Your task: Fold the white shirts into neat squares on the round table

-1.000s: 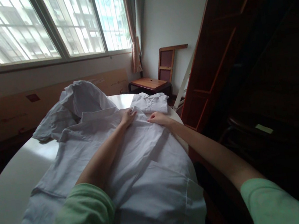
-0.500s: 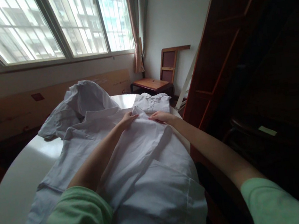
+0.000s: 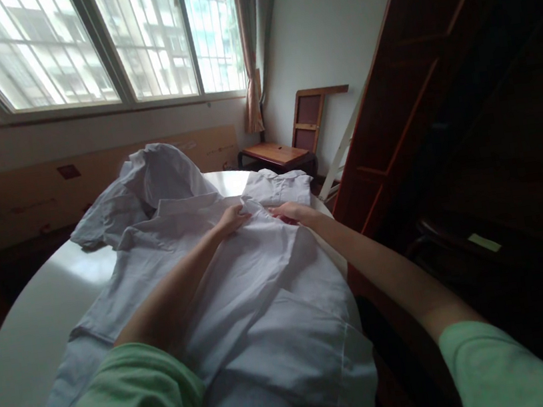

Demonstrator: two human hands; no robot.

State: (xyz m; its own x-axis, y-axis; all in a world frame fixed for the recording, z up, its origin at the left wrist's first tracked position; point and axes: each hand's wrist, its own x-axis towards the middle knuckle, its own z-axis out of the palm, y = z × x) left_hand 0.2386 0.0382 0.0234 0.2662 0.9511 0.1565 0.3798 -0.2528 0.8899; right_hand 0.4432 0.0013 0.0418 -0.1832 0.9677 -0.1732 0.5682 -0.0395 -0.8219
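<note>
On a round table (image 3: 30,358), a pale shirt (image 3: 266,278) pinched at its far edge

The shirt lies spread and creased over much of the white tabletop, its near part reaching past the rim. A rumpled heap of cloth (image 3: 166,171) sits at the far left, a smaller folded garment (image 3: 282,186) beyond the hands. The left hand (image 3: 233,220) pinches the shirt between thumb and fingers; near it, the right hand (image 3: 295,213) has its fingertips pressed together on the edge.

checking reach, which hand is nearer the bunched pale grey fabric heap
Left. The left hand is to the right of the fabric heap and closer to the person, at the spread white cloth shirt; the right hand is farther right.
</note>
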